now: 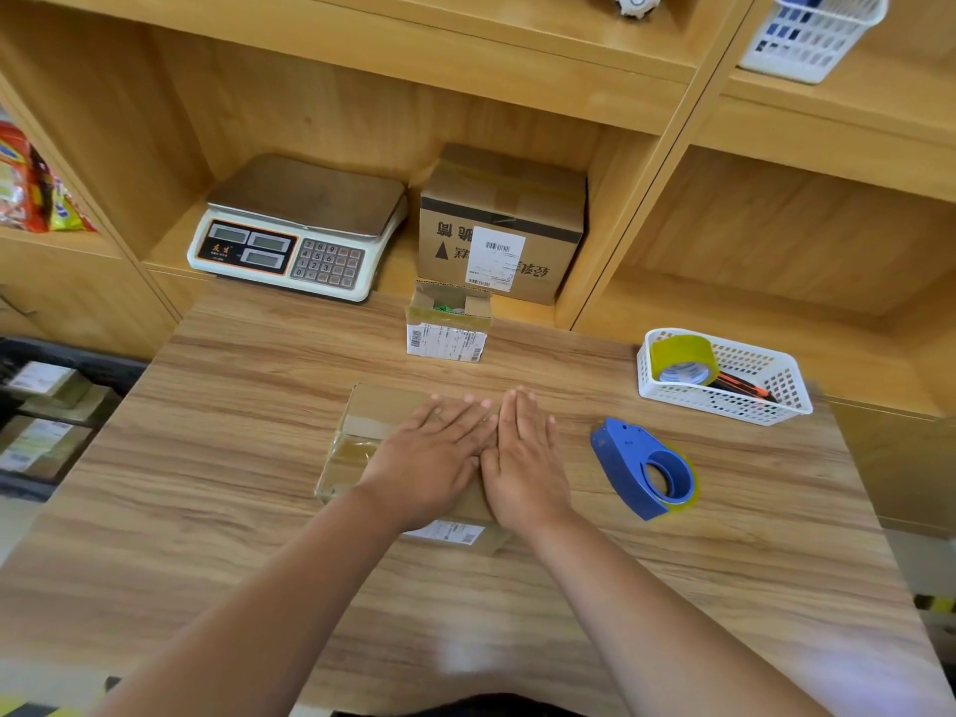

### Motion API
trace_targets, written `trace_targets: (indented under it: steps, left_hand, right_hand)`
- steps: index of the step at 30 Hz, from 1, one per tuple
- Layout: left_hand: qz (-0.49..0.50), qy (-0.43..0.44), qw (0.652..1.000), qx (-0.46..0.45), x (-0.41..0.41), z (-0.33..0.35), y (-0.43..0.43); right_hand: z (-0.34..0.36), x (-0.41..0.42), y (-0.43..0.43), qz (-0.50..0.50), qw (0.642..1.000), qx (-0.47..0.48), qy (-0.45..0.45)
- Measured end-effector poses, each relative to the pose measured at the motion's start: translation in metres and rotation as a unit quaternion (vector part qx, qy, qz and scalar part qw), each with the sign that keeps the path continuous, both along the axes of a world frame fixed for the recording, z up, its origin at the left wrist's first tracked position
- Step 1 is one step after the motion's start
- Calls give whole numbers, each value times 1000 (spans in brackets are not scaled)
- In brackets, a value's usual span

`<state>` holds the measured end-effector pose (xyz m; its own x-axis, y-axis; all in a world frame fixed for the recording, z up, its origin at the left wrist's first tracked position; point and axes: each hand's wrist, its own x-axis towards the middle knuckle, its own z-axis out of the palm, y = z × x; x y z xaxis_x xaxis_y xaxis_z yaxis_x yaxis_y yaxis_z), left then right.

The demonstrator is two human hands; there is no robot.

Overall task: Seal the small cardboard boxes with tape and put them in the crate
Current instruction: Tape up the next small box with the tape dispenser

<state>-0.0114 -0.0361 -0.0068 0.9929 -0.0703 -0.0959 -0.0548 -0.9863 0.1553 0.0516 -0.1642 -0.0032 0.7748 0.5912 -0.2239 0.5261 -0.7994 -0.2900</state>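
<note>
Two flat hands, left hand point(432, 460) and right hand point(522, 465), press the cardboard box point(362, 432).

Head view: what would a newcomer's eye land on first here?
The left hand and right hand lie flat, side by side, on a cardboard box in the middle of the table. A blue tape dispenser lies just right of them, and a smaller box stands open farther back.

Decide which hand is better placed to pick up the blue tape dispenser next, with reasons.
The right hand: it lies flat on the brown cardboard box, nearest the blue plastic tape dispenser; the left hand would have to cross it.
</note>
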Motion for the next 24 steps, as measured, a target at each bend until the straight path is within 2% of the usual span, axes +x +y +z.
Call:
trace_targets:
  steps: [6, 13, 16, 19, 21, 24]
  left_hand:
    - [45, -4, 999, 4, -11, -5, 13]
    - [187, 5, 982, 35, -32, -2, 60]
    - [218, 9, 975, -34, -34, -3, 65]
    - [220, -11, 972, -84, -33, -5, 65]
    - [222, -19, 970, -98, -33, -6, 67]
    - [220, -12, 970, -99, -34, -6, 68]
  right_hand:
    - [-2, 0, -2, 8, 1000, -17, -21]
    - [-1, -3, -3, 12, 997, -64, -50]
    - [-2, -8, -3, 96, 986, -55, -128]
    - [-1, -8, 2, 224, 966, -20, -124]
    - [-1, -5, 4, 245, 965, -24, -95]
    - [-1, -4, 0, 226, 970, -11, -92]
